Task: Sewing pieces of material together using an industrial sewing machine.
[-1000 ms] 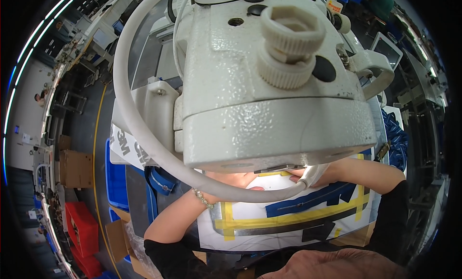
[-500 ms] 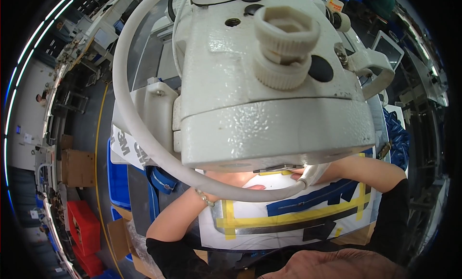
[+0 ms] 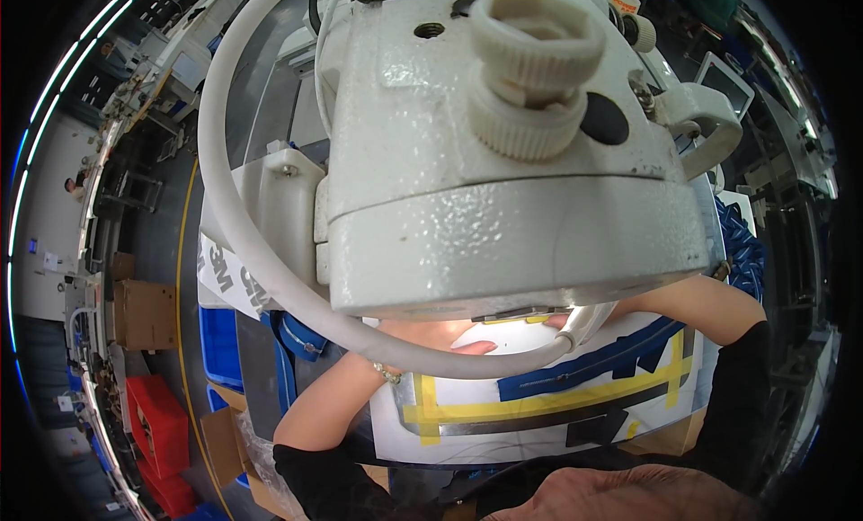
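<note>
A: Both bare arms are in under the big white machine head (image 3: 517, 242)! Where's the left hand (image 3: 418, 330)?

B: Just below the front edge, partly behind the curved white tube (image 3: 214, 143). One digit pokes rightward over the brightly lit white panel (image 3: 395, 440). How wide the fingers spread, or whether they grip anything, I can't tell.

A: And the right hand (image 3: 557, 321)?

B: Mostly hidden! A fingertip peeps out left of the tube's lower end. Its grasp? Can't tell that either.

A: Now the blue zipper strip (image 3: 584, 368)!

B: Lying on the panel, nearer the wearer than the hands, slanting up to the right, its far end close by the right forearm. Yellow tape (image 3: 503, 411) runs along below it, crossing another strip at the left.

A: Out wide?

B: Beaded bracelet (image 3: 387, 373) on the left wrist, blue bin (image 3: 219, 341) off left, bundled blue material (image 3: 739, 256) off right!
</note>
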`<state>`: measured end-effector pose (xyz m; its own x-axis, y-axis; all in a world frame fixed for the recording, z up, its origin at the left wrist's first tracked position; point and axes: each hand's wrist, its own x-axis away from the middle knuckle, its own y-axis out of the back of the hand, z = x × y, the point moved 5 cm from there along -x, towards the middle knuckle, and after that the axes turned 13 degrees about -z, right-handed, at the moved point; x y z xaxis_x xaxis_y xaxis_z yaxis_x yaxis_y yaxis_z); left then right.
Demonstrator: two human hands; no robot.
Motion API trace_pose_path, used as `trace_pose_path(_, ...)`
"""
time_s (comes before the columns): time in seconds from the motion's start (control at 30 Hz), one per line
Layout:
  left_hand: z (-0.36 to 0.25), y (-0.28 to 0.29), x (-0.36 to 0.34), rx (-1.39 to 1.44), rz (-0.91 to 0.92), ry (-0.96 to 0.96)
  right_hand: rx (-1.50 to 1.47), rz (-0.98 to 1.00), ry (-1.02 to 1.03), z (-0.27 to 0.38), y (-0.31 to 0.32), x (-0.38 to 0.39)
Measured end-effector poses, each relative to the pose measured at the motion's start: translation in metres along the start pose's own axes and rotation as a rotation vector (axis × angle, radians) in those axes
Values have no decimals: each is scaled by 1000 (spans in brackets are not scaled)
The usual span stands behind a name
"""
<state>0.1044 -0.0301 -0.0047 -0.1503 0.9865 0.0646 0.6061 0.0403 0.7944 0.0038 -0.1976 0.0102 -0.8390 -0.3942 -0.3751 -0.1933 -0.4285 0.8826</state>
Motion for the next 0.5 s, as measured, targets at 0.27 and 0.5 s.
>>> trace_pose_path(0.27,8,-14,1,-165,-109,-97,-30,-48,45,3,3,-6)
trace_pose_path(0.5,6,-9,5,-163,-366,-350,-35,-49,-10,2,-2,-8)
